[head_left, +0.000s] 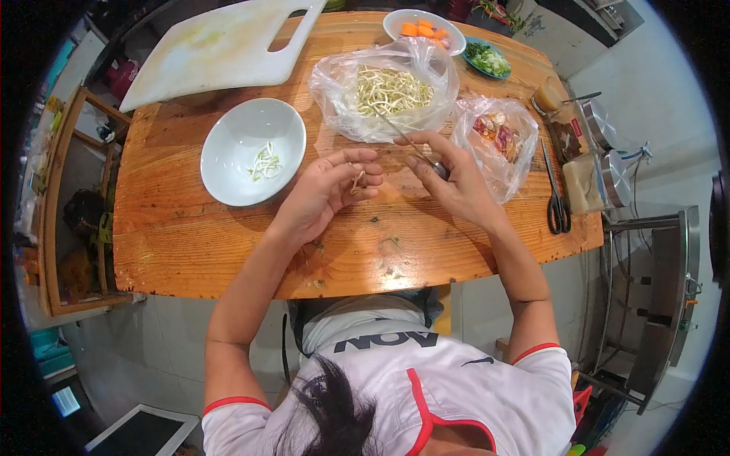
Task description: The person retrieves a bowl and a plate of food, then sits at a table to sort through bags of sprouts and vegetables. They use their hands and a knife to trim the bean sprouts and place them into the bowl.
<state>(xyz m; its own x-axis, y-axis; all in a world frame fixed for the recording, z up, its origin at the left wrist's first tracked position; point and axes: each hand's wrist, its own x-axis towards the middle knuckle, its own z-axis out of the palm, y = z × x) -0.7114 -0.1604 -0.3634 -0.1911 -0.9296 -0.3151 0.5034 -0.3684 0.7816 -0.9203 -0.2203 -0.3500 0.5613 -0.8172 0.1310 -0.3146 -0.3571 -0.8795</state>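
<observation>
My left hand (323, 190) is over the wooden table, palm turned up, fingers curled around a thin pale-brown strand that looks like a bean sprout (358, 181). My right hand (452, 178) grips a small knife (397, 131); its narrow blade points up and left, and the dark handle is partly hidden in the palm. Just beyond both hands sits an open plastic bag of bean sprouts (391, 90). To the left of my left hand, a white bowl (228, 140) contains a small bunch of sprouts (265, 162).
A white cutting board (220, 49) lies at the back left. Behind are a bowl of orange chunks (423, 30) and a plate of chopped greens (487, 59). On the right are a bag of shallots or garlic (498, 137), black scissors (557, 201) and jars (584, 182).
</observation>
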